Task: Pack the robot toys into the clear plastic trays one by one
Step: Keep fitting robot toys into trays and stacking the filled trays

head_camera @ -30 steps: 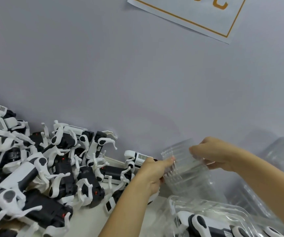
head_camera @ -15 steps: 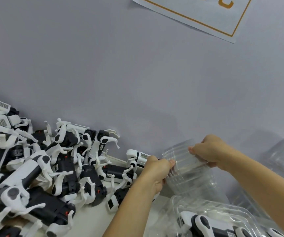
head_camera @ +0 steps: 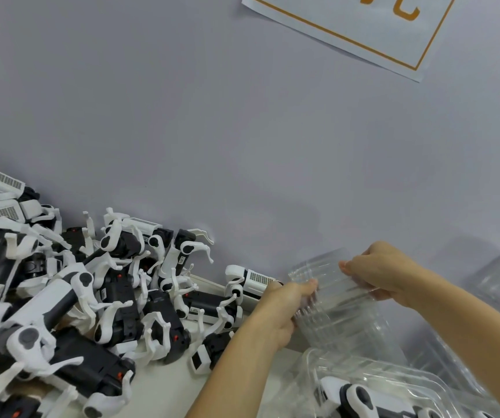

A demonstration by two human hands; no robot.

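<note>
Both hands clamp one nested stack of clear trays (head_camera: 337, 300) at the worktop's back edge — left hand (head_camera: 285, 309) low on its near-left side, right hand (head_camera: 378, 270) pinching the top rim — stack leaning upward between them.

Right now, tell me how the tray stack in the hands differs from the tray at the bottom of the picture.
The tray stack is empty; the bottom tray already holds a robot toy. The stack is tilted on edge and gripped by the left hand and right hand; the bottom tray lies flat and untouched. The stack is several nested trays, the bottom tray one opened piece. Both are clear plastic.
</note>
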